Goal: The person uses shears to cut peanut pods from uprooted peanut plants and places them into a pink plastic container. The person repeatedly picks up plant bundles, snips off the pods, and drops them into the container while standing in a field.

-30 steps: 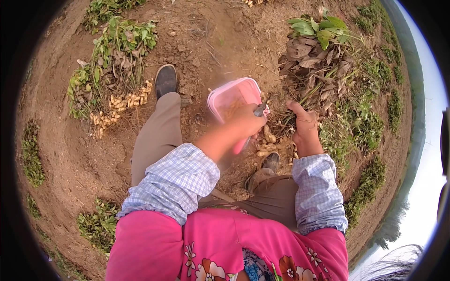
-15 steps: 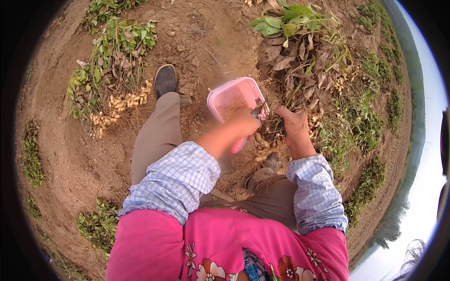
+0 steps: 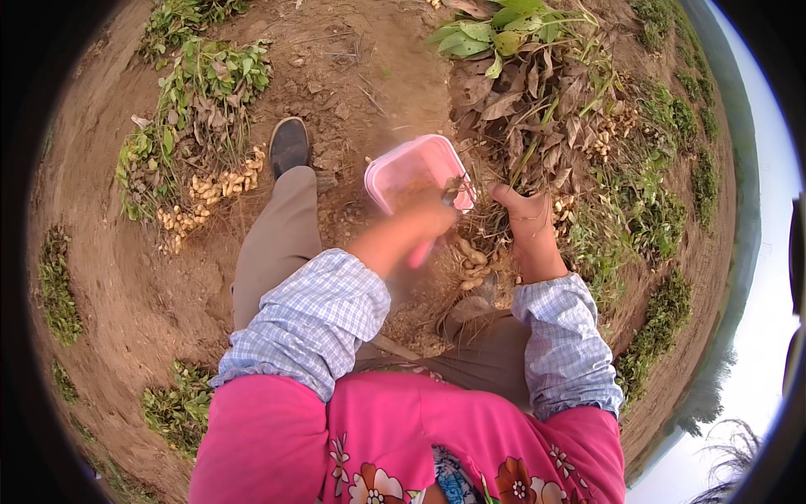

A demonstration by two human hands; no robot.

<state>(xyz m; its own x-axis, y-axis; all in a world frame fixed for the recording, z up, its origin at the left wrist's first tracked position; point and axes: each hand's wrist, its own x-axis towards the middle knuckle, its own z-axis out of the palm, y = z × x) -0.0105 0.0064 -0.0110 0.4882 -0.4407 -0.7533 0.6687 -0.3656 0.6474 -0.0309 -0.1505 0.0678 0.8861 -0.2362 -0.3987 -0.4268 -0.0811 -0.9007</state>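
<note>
My left hand is closed round a pink-handled tool, over the near side of a pink plastic tub. The tool's dark metal end points toward the roots; motion blur hides its exact kind. Beside it, my right hand is closed round the stems of a peanut plant, whose leaves spread away on the far side. Peanut pods hang from the roots between and below my hands. The tub's bottom is partly hidden by my left hand.
Another pulled peanut plant lies at the left, its pods toward my shoe. More plants line the right side. Brown soil lies around, and my knees flank the work area.
The tub and plants appear slightly farther left and up in the picture. My left hand has shifted a little with the tool; my right hand keeps its hold on the stems.
</note>
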